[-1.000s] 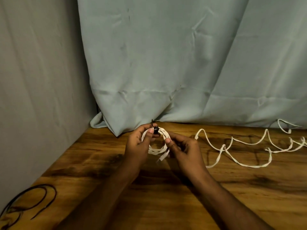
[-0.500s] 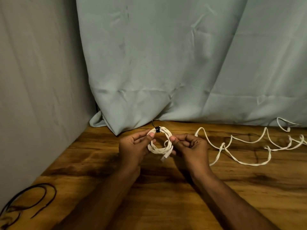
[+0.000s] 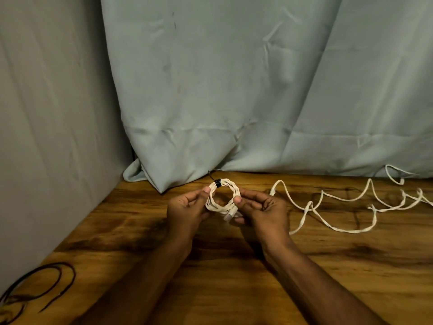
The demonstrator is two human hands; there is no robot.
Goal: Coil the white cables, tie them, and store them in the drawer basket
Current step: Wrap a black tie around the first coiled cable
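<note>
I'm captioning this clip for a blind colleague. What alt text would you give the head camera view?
Two hands, left hand and right hand, hold a small coiled white cable bound by a black tie above a wooden table. A second, loose white cable sprawls to the right, thin black cords lie at lower left, and a pale curtain hangs behind.

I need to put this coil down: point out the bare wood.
Bare wood lies on the table right of the right hand, below the loose white cable. Also between the left hand and the black ties. The far right is crowded.
</note>
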